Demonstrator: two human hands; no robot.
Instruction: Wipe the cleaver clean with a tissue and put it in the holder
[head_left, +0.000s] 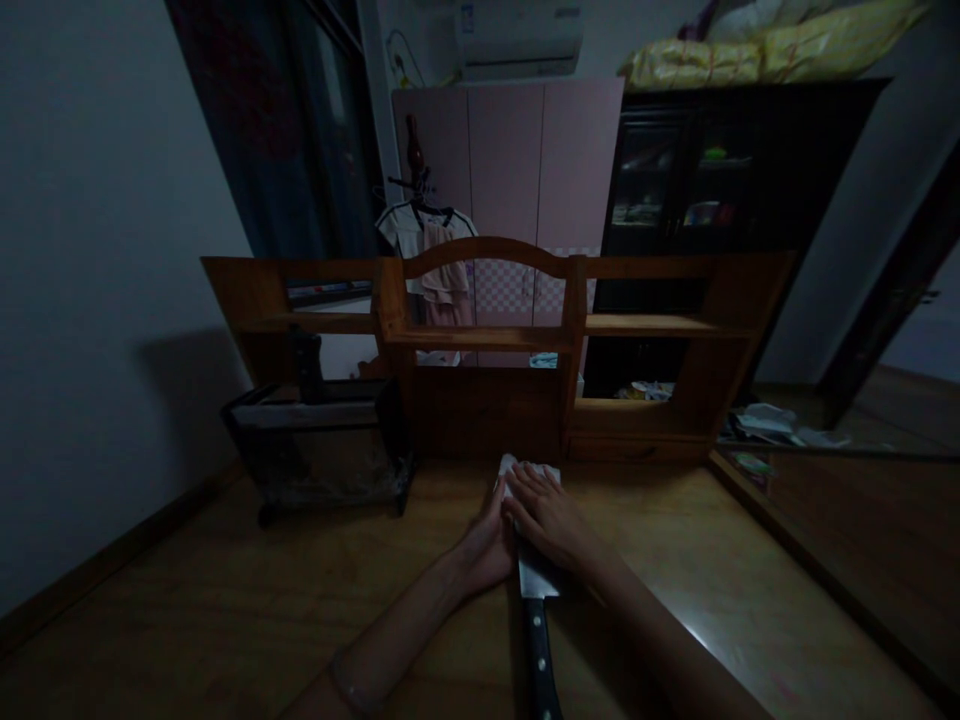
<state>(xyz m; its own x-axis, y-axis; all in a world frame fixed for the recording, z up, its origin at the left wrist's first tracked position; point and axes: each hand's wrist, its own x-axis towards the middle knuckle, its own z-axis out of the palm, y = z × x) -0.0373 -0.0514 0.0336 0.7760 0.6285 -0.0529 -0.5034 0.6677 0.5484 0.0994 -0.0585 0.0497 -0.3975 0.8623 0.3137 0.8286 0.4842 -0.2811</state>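
A large kitchen knife (537, 574) lies lengthwise in front of me, its black riveted handle toward me and its blade pointing away. White paper or cloth (508, 465) covers the far part of the blade; which of the two it is I cannot tell. My left hand (491, 540) is on edge along the blade's left side, its fingertips at the white sheet and partly hidden. Over the top lies my right hand (551, 510), fingers pressing the sheet onto the blade. The handle is untouched by either hand.
The wooden tabletop (360, 600) has a wooden shelf unit (480, 340) along its back. A dark knife block (319, 450) with a black handle sticking up stands at the back left. Beyond are a pink wardrobe (506, 150), a black cabinet (757, 200) and hanging clothes (427, 240).
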